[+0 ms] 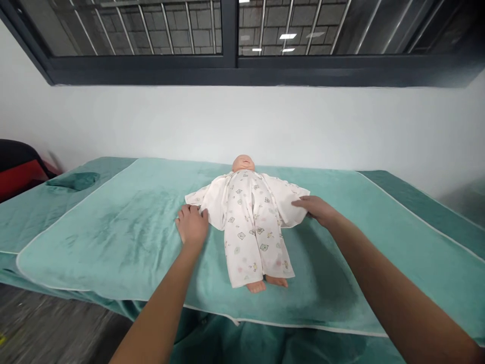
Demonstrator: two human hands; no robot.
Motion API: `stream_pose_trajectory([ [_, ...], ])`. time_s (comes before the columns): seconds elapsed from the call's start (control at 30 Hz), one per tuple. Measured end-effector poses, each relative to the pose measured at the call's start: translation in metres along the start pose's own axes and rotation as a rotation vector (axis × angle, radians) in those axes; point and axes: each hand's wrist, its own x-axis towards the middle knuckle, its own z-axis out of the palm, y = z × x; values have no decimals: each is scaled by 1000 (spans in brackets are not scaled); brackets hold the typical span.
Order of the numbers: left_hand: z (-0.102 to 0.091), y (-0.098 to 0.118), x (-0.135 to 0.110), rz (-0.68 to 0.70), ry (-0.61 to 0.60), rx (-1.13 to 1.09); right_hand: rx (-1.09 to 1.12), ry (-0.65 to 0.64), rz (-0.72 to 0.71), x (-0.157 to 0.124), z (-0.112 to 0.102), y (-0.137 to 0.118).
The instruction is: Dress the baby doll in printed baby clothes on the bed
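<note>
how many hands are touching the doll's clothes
2: the left hand at the edge of one spread sleeve, the right hand flat on the other sleeve. None seem hidden.

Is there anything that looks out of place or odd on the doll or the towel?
Yes, the clothing. The doll's white top lies open, spread flat to both sides, and the printed trousers reach up almost to its chin. The left hand and right hand touch the top's outer edges.

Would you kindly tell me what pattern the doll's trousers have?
The trousers are white with small scattered pastel prints; the head view shows it.
</note>
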Motion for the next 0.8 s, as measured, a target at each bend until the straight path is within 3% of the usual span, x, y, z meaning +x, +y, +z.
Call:
stream_pose_trajectory([
  [0.17,1,-1,-9,9,7,-55,160,-223,-231,-19,28,-72],
  [0.3,-2,-7,-12,-16,-24,-235,-254,-614,-440,-47,61,-105],
  [0.37,-5,-8,-13,-64,-69,-431,-428,-686,-443,-57,69,-108],
  [0.47,-16,4,-13,-134,-90,-783,-365,-616,-426,-61,71,-103],
  [0.57,-35,35,-16,-83,-67,-944,-193,-406,-448,-46,72,-95],
  [0.67,-56,74,-22,125,-72,-1069,-141,-104,-461,-17,81,-92],
  [0.73,-65,95,-28,290,-159,-973,-207,55,-477,6,90,-95],
  [0.8,-68,106,-34,524,-306,-801,-331,123,-492,27,101,-99],
])
